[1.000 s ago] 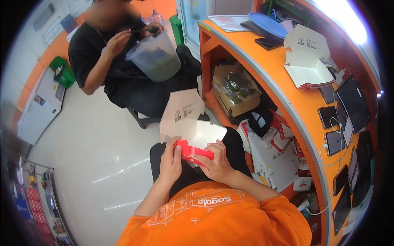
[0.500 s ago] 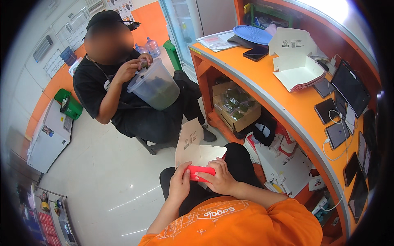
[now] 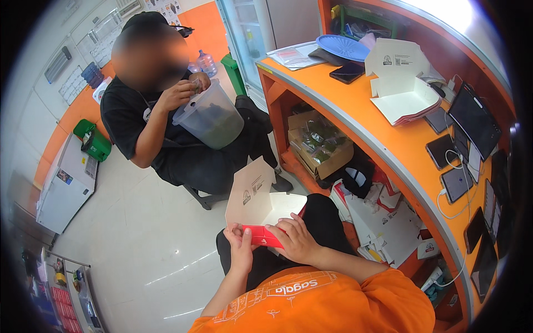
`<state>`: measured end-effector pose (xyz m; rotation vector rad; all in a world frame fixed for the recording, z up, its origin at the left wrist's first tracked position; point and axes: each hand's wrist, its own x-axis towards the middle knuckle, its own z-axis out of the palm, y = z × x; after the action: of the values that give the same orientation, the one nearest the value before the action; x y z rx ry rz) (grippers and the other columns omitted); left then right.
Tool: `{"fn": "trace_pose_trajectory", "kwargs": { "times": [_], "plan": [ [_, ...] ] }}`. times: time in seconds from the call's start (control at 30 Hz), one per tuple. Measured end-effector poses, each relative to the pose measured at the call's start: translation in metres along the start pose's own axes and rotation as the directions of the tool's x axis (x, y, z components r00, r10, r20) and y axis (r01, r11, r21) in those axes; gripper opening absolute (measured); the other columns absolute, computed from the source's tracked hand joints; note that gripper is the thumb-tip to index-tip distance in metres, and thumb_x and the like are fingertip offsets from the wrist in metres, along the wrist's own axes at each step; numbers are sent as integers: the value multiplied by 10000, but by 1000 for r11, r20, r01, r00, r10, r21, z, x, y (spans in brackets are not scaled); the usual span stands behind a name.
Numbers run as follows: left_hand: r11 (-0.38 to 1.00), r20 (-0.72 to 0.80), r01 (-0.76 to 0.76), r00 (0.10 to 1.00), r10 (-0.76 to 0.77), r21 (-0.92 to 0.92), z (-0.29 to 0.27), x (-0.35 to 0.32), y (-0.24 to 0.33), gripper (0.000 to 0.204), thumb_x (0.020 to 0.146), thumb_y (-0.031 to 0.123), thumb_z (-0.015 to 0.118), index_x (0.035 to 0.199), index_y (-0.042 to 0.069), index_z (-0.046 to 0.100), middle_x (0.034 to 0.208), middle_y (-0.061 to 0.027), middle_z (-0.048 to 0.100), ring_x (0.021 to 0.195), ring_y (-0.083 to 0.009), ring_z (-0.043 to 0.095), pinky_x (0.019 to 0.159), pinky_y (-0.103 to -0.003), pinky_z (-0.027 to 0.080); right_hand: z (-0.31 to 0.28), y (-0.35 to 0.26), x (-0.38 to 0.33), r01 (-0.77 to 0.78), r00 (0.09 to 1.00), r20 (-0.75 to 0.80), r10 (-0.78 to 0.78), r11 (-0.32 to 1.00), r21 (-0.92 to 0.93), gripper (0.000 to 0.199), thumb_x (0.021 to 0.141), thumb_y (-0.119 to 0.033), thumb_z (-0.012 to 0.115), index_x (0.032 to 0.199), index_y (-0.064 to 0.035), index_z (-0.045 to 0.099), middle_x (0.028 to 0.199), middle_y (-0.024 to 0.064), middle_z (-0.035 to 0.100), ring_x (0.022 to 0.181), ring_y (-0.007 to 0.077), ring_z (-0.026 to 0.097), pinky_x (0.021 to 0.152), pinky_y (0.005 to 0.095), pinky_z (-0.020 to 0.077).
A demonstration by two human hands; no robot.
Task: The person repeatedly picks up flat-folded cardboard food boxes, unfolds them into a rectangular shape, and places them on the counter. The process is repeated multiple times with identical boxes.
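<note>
A folding cardboard food box (image 3: 263, 236), red outside and pale inside, rests over my lap with its lid (image 3: 248, 191) standing up at the left. My left hand (image 3: 241, 251) grips its front left corner, thumb on the red front wall and fingertips partly hidden at the side. Over the right part of that wall lies my right hand (image 3: 297, 240), its thumb against the red face and its fingers bent over the rim toward the inside.
Across from me a seated person (image 3: 139, 119) holds a small item over a translucent bucket (image 3: 214, 119). The orange counter (image 3: 408, 141) at right bears another open box (image 3: 402, 102), phones and cables. Below it sit a carton of small green-filled bags (image 3: 320, 141) and flattened boxes (image 3: 391, 230).
My left hand has moved left along the box to its corner, and the lid now leans further left. My right hand has barely shifted. The other person's hands have moved slightly.
</note>
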<state>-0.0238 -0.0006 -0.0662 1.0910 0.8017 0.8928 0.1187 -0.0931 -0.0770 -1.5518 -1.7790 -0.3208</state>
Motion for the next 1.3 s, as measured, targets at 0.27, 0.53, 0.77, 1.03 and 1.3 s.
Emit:
{"fn": "trace_pose_trajectory", "kwargs": {
  "times": [0.27,0.53,0.77,1.03,1.3],
  "plan": [
    [990,-32,137,990,-136,15,-4,7,-15,330,929,115,482,1228,68,351,1059,-85,497,933,-162,578,660,-308,541,2,-4,-5,228,971,96,-218,968,-109,594,777,-344,686,1279,-98,485,1096,63,457,1111,215,440,1031,472,294],
    [944,-124,144,974,-188,-297,-49,34,-17,397,795,111,488,1182,21,469,1038,-112,586,954,-242,596,836,-365,492,-35,43,13,-259,924,-202,326,919,298,559,795,-346,701,1225,-40,516,1169,138,452,1115,333,439,983,414,341],
    [878,8,373,921,-389,-299,-79,39,-32,469,879,275,530,1226,-38,485,1158,-183,588,1013,-301,600,869,-408,498,-41,68,14,-344,654,408,638,-229,911,515,993,-463,338,1263,-50,488,1253,89,502,1175,210,452,1005,366,326],
    [940,-2,337,941,-338,-49,-51,26,-14,396,913,169,528,1255,-23,472,1142,-131,592,1009,-208,595,858,-312,474,-30,65,17,-254,755,448,479,-416,873,449,986,-384,401,1194,-6,525,1235,134,533,1172,214,482,1023,361,345],
    [947,28,322,946,-323,18,-48,24,-17,331,928,142,506,1214,-24,504,1095,-116,611,939,-175,607,801,-291,487,-34,58,17,-454,882,443,159,40,890,557,815,-145,696,1307,-15,471,1304,98,447,1169,196,489,1005,325,380]
  ]
}}
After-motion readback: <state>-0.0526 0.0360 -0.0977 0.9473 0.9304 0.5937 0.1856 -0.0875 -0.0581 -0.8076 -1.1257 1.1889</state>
